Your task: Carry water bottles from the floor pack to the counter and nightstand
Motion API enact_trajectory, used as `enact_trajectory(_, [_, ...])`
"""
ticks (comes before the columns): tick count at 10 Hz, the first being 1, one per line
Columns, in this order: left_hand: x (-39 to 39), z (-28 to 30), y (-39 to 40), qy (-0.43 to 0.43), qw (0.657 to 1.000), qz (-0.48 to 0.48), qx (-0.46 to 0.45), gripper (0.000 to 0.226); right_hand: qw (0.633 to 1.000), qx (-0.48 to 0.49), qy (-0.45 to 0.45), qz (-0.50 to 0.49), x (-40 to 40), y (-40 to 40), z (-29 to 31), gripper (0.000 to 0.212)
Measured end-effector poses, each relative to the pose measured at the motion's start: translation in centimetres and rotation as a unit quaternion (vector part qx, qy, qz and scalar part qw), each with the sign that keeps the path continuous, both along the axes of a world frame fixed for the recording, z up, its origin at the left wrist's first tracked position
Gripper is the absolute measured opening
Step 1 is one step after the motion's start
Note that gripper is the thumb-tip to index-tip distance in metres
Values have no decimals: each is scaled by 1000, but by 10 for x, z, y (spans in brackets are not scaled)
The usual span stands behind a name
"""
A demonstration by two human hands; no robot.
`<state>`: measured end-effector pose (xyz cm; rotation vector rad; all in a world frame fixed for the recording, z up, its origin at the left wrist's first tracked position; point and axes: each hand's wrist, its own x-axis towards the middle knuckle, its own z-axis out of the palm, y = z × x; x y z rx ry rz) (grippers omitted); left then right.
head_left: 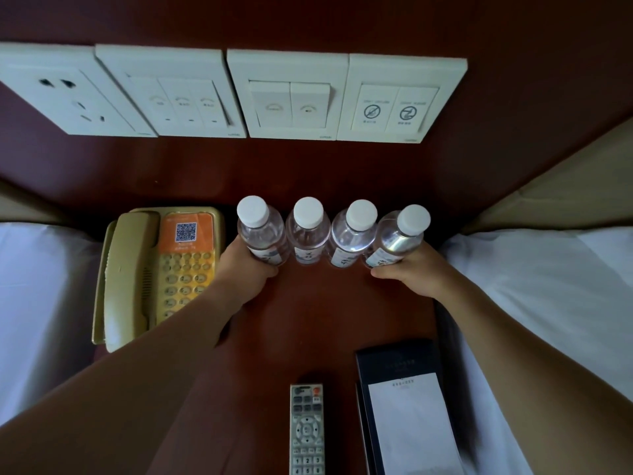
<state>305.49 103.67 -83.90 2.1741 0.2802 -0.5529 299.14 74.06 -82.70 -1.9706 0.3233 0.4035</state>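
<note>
Head view showed four water bottles (337, 234) lined up on the nightstand (308, 320), left hand (245, 265) and right hand (407, 269) gripping the end bottles; nightstand delivery looked nearly done.

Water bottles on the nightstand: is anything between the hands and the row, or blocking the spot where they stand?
Nothing visible. The left hand grips the leftmost bottle and the right hand the rightmost bottle, closing the four-bottle row on the nightstand. The telephone stands to the left, the remote and notepad nearer the camera.
</note>
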Motion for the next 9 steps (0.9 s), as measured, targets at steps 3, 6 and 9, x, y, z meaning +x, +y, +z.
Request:
enact_trajectory(3, [2,-3,-2,0,999,20,-39,57,1000,-5,-2,0,0,-1,-2,46])
enact_trajectory(6, [2,-7,-4,-11,999,19,-35,56,1000,-4,-3,-4,-1,1,-3,49])
enact_trajectory(9, [-25,54,-1,-115,987,60,-96,56,992,44,-22,-119,-18,12,43,116])
